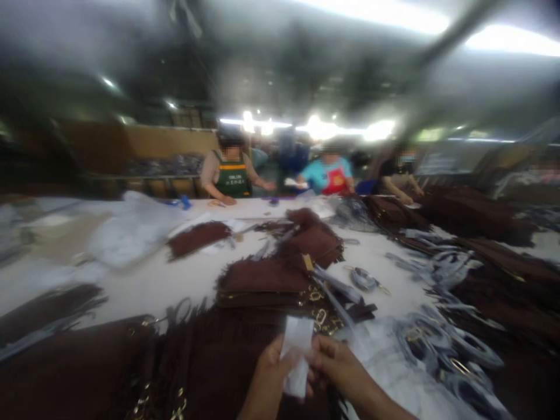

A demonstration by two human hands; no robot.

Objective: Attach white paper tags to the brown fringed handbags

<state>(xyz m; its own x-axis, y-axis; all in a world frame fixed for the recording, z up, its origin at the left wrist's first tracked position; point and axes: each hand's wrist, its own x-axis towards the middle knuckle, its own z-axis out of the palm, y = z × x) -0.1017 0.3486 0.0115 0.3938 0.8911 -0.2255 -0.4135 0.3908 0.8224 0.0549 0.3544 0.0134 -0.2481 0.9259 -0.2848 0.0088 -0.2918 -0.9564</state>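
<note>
Between my two hands, low in the middle of the head view, is a small white rectangular packet or slip (297, 350); blur hides which of the two it is. My left hand (273, 364) grips its left side, thumb across the front. On the right edge, the fingers of my right hand (328, 359) pinch it. Just beyond lies a stack of brown fringed bags (262, 277) with gold clasps (321, 318) along its right side. More brown bags (87, 367) with gold hardware spread beneath and left of my hands.
Wrapped straps (437, 344) lie to the right, with a coiled strap (364, 279) nearer the middle. Clear plastic bags (131, 230) sit at the left on the white table (144, 286). Across it stand several people, one in a green apron (233, 178). Brown piles (472, 213) fill the right.
</note>
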